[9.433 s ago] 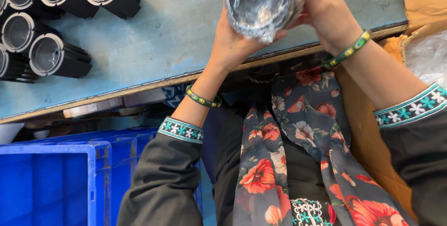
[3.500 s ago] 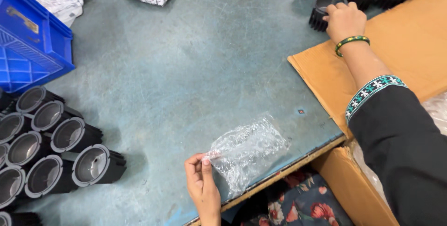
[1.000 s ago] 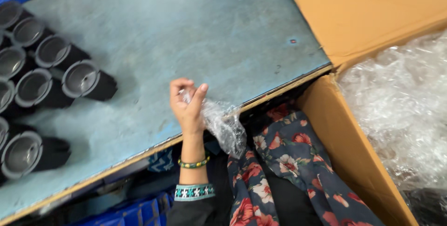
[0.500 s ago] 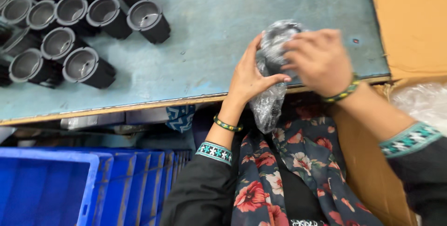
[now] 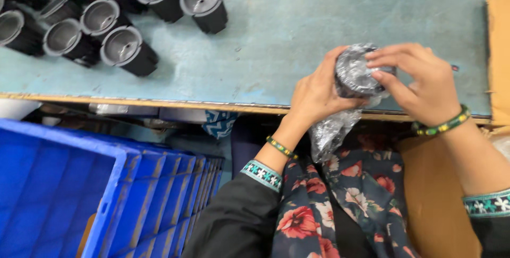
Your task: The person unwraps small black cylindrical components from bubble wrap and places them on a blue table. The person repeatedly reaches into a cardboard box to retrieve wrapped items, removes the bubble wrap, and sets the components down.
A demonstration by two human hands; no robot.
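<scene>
A black cylindrical cup-like part (image 5: 355, 73) is held over the table's front edge, half inside a clear plastic bag (image 5: 329, 130) whose loose end hangs below. My left hand (image 5: 317, 92) grips the part and bag from the left side. Over the part's top and right side, my right hand (image 5: 417, 80) presses the plastic with its fingers. Both wrists wear green beaded bangles.
Several more black cylindrical parts (image 5: 127, 51) with grey insides lie on the blue-grey table (image 5: 297, 13) at the upper left. A blue plastic crate (image 5: 79, 194) stands below the table at the left. A brown cardboard box (image 5: 435, 205) is at the right.
Half a second ago both hands held the bagged part the same way; the view has shifted and the bag is drawn further over the part. One second ago only the left hand held the empty bag.
</scene>
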